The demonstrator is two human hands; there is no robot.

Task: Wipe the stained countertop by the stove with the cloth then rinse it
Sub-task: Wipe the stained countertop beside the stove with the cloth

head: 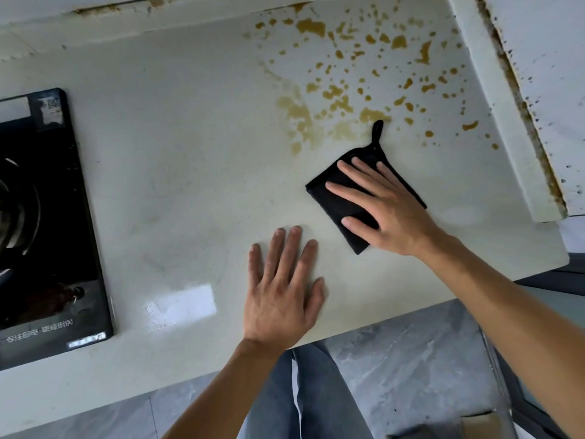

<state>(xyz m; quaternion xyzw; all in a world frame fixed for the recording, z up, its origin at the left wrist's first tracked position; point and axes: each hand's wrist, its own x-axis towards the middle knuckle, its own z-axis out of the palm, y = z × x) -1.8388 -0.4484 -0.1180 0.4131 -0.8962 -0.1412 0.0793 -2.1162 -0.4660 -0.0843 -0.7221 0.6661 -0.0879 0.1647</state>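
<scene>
1. The counter (190,147) is pale, glossy stone with a raised lip along the back and right side; grimy seams run under white walls. Grey marbled floor (411,350) shows below its front edge.
2. Brown stains (345,99) spatter the far right part, smeared at their left margin.
3. The black glass stove (47,232) lies at the left, well apart from the stains.
4. The black cloth (329,191), folded flat with a hanging loop (377,129) pointing at the stains, lies just below them.
5. The right hand (389,204) presses it with straight, spread fingers; its grip is wide.
6. The left hand (281,293) rests flat on bare counter beside the cloth, grip wide, holding nothing.
</scene>
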